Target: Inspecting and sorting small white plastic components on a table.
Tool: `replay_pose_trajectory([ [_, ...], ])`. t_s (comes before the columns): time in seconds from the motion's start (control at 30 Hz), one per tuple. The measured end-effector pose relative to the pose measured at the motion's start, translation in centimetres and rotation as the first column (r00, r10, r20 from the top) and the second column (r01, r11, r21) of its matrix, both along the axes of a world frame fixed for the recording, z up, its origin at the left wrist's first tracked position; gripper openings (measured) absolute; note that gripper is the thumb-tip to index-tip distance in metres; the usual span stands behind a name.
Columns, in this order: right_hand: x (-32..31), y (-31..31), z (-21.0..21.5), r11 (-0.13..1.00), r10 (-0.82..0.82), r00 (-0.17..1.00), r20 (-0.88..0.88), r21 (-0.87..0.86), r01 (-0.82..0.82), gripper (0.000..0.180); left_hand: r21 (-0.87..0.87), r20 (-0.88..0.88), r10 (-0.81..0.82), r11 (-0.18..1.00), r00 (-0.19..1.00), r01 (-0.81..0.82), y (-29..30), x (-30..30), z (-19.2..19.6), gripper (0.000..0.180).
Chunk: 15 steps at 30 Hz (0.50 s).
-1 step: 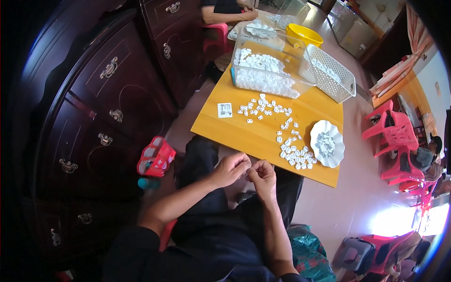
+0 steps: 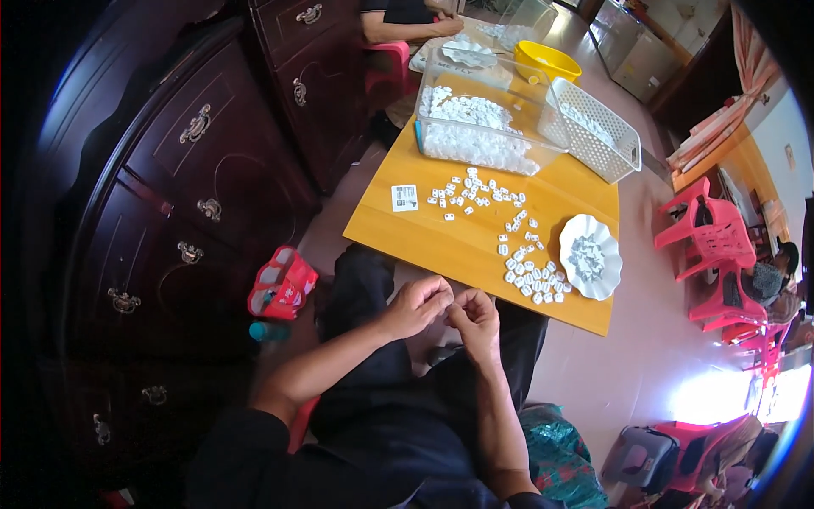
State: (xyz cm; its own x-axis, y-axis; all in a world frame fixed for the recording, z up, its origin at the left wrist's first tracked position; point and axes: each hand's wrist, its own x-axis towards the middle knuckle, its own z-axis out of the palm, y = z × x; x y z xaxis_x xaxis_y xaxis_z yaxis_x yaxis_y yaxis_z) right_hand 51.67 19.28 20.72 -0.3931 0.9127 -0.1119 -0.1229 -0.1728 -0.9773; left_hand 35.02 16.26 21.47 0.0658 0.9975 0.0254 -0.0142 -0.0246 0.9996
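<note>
Seated worker's hands at the near edge of a low yellow table (image 2: 424,242). The left hand (image 2: 415,305) and right hand (image 2: 476,318) meet fingertip to fingertip over the lap, just short of the table edge; the fingers of both are curled inward and pressed together as if pinching something very small, but whether a piece lies between them cannot be told. Small white pieces (image 2: 526,271) lie scattered across the tabletop, densest beside a white scalloped plate (image 2: 604,282) at the right. Behind them stand a clear plastic bin (image 2: 441,89) filled with more white pieces and a white slotted basket (image 2: 623,153). A small printed card (image 2: 404,198) lies at the table's left. Compared with the frame marked 0.0 s ago, hands and objects keep the same positions; no difference is visible.
</note>
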Motion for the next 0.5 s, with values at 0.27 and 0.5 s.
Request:
replay_pose_trajectory([
  [0.27,2.1,-1.8,-1.3,0.993,-0.072,0.985,-0.158,-0.103,0.056,0.008,-0.031,0.013,-0.032,0.999,0.999,0.032,-0.8,2.0,-0.1,0.021],
  [0.5,2.9,-2.9,-0.1,0.981,-0.139,0.975,-0.174,-0.157,0.111,0.013,0.013,-0.107,-0.041,0.999,0.993,0.043,-0.8,2.8,-0.5,0.020],
])
